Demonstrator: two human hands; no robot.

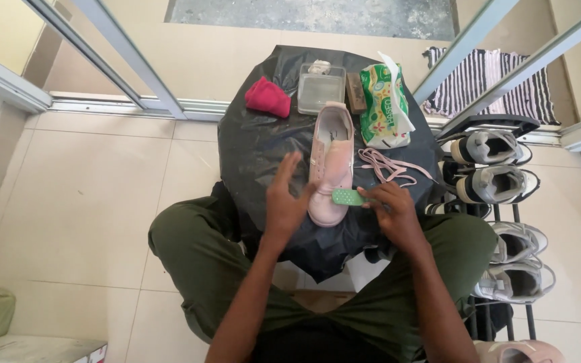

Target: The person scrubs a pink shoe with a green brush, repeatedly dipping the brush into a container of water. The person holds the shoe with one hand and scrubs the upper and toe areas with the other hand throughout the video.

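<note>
Fingers (371,196) of right hand (390,210) pinch green brush (348,197) over pink shoe (331,165).

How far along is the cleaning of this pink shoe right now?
Done: the pink laces are out and lie beside the pink shoe on the black-covered table. In hand: the right hand holds a green brush at the toe, while the left hand steadies the shoe. Apparently left: the clear tub, red cloth and wipes pack sit untouched behind.
</note>
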